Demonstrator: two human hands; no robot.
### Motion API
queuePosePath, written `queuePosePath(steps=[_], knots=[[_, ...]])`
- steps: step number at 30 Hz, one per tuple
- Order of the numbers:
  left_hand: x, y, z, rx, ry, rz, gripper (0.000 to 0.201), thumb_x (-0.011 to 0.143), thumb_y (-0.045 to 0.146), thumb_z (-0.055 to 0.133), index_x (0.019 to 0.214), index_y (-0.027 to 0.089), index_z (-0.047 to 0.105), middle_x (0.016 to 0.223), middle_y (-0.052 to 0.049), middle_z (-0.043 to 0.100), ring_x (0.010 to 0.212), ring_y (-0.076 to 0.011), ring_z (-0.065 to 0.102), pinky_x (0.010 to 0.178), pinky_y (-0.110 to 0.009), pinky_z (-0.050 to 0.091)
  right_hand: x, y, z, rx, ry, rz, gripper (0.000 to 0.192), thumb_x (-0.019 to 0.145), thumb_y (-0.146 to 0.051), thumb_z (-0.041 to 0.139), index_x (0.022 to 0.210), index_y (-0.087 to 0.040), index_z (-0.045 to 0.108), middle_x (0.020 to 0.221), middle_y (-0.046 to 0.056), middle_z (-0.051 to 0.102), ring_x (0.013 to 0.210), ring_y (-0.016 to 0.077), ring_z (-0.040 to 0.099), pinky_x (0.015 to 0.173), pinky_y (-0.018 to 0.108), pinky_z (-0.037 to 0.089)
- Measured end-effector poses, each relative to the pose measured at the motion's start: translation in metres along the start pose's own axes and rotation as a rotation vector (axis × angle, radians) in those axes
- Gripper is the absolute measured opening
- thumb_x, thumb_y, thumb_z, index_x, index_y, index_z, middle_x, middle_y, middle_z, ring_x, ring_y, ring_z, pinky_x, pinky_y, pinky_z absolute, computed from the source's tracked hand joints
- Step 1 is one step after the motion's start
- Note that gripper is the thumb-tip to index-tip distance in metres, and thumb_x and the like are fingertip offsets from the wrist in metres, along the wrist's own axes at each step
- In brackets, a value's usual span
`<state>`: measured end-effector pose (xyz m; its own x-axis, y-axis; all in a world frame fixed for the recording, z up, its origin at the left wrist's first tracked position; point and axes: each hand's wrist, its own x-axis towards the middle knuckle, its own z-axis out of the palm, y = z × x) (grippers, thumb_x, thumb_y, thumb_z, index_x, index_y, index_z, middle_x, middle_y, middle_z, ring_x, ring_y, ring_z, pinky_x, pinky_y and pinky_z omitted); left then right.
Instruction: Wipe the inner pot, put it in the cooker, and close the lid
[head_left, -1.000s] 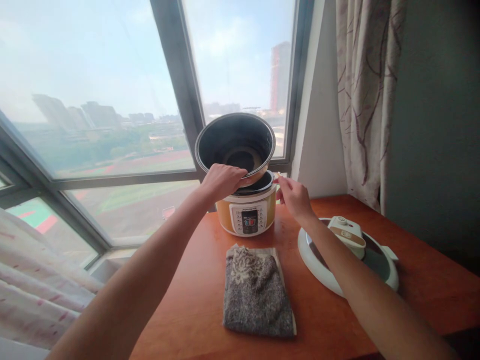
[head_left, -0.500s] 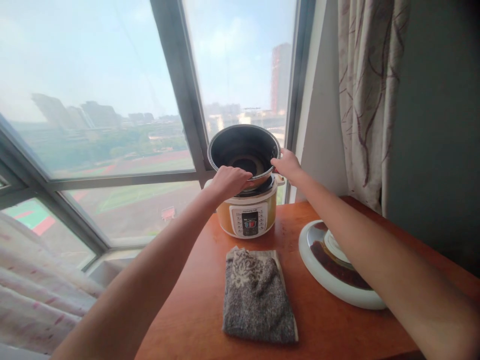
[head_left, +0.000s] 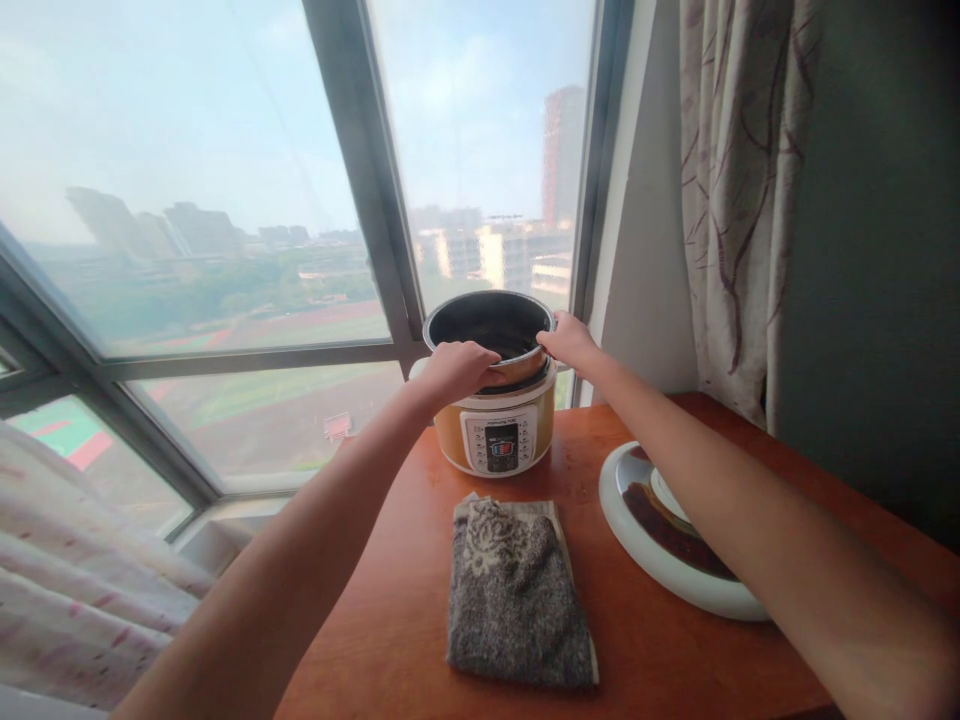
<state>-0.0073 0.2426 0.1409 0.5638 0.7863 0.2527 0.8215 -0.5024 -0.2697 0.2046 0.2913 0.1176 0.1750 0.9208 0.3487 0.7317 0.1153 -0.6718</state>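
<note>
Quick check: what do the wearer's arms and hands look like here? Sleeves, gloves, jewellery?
Both forearms are bare, with no sleeves showing. The left hand and right hand wear no gloves; no rings, watch or bands are visible on either wrist. Fingers are partly hidden.

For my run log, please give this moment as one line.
left hand + right hand: grip dark round metal inner pot | partly inside yellow cooker

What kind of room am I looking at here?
Probably a room in a high-rise flat, not a proper kitchen. An electric cooker sits on a wooden table beside a big window overlooking city buildings, with a patterned curtain at the side.
</note>
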Motion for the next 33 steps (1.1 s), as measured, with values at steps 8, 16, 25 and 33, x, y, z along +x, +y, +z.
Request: queuePosePath(steps=[8, 16, 25, 33], knots=[[0.006, -0.007, 0.001, -0.118, -0.074, -0.040, 0.040, 0.086, 0.059, 0.054, 0.089, 0.025, 0.074, 0.088, -0.007, 0.073, 0.082, -0.0258, 0.069, 0.062, -0.027, 0.040, 0.000, -0.003, 0.001, -0.129, -0.082, 0.000, 0.029, 0.076, -0.029, 0.058, 0.101, -0.016, 0.066, 0.094, 0.012, 0.072, 0.090, 0.0264, 0.067, 0.077, 0.033, 0.051], [0.006, -0.014, 0.009, -0.201, -0.131, 0.010, 0.054, 0.089, 0.066, 0.042, 0.081, 0.023, 0.075, 0.082, -0.007, 0.073, 0.070, -0.0221, 0.065, 0.056, -0.028, 0.036, -0.001, 0.003, 0.007, -0.254, -0.170, 0.004, 0.027, 0.077, -0.031, 0.059, 0.094, -0.015, 0.070, 0.090, 0.014, 0.074, 0.092, 0.0277, 0.069, 0.074, 0.031, 0.051], [-0.001, -0.015, 0.026, -0.290, -0.155, 0.021, 0.071, 0.093, 0.069, 0.024, 0.076, 0.023, 0.074, 0.071, -0.006, 0.070, 0.062, -0.0190, 0.061, 0.056, -0.027, 0.033, -0.013, 0.007, 0.010, -0.400, -0.208, 0.029, 0.039, 0.078, -0.042, 0.061, 0.106, -0.016, 0.072, 0.111, 0.018, 0.072, 0.103, 0.0329, 0.067, 0.080, 0.039, 0.052], [-0.008, -0.006, 0.031, -0.300, -0.104, -0.014, 0.064, 0.095, 0.066, 0.029, 0.078, 0.023, 0.074, 0.071, -0.006, 0.070, 0.060, -0.0197, 0.059, 0.055, -0.028, 0.030, -0.022, -0.001, 0.010, -0.457, -0.225, 0.066, 0.044, 0.084, -0.042, 0.054, 0.118, -0.018, 0.070, 0.117, 0.017, 0.071, 0.108, 0.0334, 0.066, 0.085, 0.041, 0.052]])
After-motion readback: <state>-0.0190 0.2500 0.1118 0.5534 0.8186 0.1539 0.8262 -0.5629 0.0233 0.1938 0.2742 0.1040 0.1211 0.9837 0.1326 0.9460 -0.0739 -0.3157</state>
